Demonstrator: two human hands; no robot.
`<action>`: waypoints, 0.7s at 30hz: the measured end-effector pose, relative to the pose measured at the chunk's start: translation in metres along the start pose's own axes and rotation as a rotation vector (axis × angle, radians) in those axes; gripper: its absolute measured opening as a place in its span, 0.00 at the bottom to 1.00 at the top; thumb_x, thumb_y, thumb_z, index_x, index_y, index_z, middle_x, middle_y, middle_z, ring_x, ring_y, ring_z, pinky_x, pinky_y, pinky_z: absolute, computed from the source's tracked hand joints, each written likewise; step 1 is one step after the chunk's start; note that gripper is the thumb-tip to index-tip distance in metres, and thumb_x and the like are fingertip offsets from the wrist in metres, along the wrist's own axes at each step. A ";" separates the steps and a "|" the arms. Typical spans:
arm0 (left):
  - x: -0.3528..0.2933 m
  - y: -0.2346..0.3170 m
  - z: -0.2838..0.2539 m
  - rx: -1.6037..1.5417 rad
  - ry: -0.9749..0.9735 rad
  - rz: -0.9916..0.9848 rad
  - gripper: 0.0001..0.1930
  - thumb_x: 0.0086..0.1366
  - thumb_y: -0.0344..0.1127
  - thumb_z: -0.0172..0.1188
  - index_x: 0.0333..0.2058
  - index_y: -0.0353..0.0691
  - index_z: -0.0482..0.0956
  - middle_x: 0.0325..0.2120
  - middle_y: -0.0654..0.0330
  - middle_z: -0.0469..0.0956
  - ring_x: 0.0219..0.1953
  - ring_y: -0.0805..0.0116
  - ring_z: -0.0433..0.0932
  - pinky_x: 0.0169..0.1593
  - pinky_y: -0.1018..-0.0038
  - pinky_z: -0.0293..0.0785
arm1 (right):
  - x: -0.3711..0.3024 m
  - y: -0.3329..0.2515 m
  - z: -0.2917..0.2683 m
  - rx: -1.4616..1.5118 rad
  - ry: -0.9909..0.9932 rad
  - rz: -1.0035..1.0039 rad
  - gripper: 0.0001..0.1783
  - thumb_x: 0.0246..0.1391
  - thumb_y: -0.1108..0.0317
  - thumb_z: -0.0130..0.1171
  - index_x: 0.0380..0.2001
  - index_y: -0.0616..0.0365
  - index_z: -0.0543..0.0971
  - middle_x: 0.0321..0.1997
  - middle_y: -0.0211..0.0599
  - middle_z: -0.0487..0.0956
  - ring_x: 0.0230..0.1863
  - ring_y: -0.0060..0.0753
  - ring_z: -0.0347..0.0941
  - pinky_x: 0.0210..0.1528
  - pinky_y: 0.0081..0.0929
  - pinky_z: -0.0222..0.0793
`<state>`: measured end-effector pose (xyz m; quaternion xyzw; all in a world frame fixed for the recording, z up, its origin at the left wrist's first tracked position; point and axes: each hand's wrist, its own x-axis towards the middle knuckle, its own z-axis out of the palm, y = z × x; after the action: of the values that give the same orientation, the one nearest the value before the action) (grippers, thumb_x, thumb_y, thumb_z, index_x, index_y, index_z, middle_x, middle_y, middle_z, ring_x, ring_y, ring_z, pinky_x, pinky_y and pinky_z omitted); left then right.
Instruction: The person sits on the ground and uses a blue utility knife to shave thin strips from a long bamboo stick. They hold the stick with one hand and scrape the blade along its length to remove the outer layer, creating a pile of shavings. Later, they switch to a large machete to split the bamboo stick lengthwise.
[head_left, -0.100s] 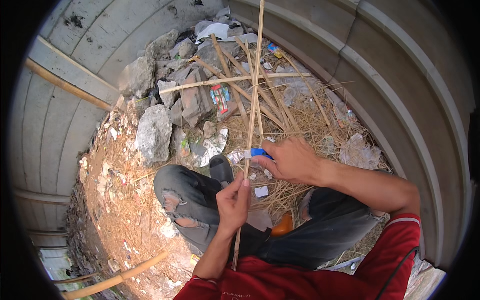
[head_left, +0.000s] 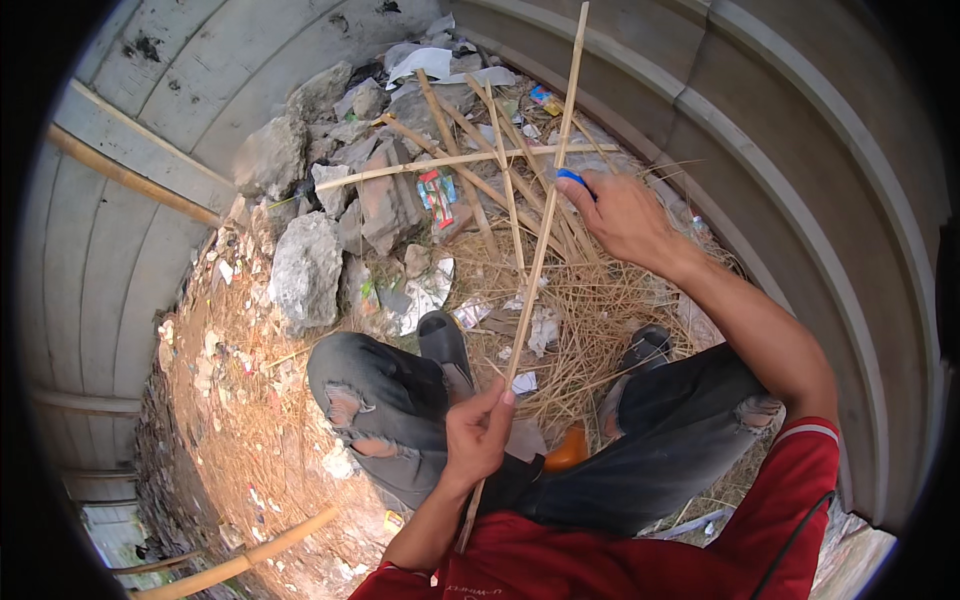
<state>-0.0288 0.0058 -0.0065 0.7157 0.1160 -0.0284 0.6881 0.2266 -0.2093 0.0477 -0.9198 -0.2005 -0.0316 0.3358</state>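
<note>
A long pale bamboo strip [head_left: 537, 268] slants up and away from my lap. My left hand [head_left: 477, 440] is closed around its lower part, thumb on top, and the strip's near end sticks out below against the red shirt. Farther up, my right hand [head_left: 628, 218] grips a blue-handled cutter knife [head_left: 569, 178] that lies against the strip. My fingers hide most of the handle, and the blade cannot be made out. Beyond the strip, another thin bamboo strip [head_left: 507, 185] leans over a light crosswise stick [head_left: 440, 165].
Several brown bamboo sticks [head_left: 435, 115] lie on rubble beside large grey rocks [head_left: 307, 268]. Straw-like shavings [head_left: 585, 320] and litter cover the ground between my feet. An orange object [head_left: 567, 449] lies by my right leg. A corrugated metal wall [head_left: 800, 170] curves along the right.
My right hand and the knife have moved up along the strip, away from my left hand. The strip's far end has tilted to the right, and my left hand has lowered slightly.
</note>
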 end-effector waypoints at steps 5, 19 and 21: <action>-0.021 -0.022 -0.010 0.233 -0.077 0.229 0.15 0.70 0.26 0.58 0.53 0.28 0.80 0.20 0.71 0.72 0.20 0.86 0.65 0.24 0.84 0.58 | 0.034 0.081 -0.049 -0.011 0.195 0.229 0.37 0.69 0.40 0.43 0.28 0.69 0.78 0.22 0.56 0.76 0.27 0.63 0.72 0.37 0.49 0.68; 0.011 -0.008 -0.013 0.311 -0.013 0.318 0.14 0.66 0.27 0.62 0.49 0.28 0.81 0.20 0.59 0.75 0.20 0.78 0.70 0.25 0.78 0.66 | 0.009 0.028 -0.035 0.524 0.257 0.172 0.29 0.64 0.43 0.58 0.32 0.63 0.80 0.15 0.29 0.67 0.19 0.23 0.60 0.25 0.29 0.57; 0.009 -0.005 -0.011 0.346 -0.019 0.361 0.14 0.66 0.27 0.62 0.49 0.28 0.81 0.20 0.58 0.75 0.20 0.77 0.71 0.25 0.78 0.66 | 0.009 0.019 -0.044 0.852 0.276 0.314 0.25 0.62 0.46 0.63 0.35 0.62 0.81 0.15 0.24 0.66 0.17 0.17 0.57 0.22 0.24 0.53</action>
<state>-0.0221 0.0179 -0.0126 0.8318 -0.0266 0.0688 0.5502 0.2453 -0.2468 0.0722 -0.7066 -0.0078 -0.0172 0.7074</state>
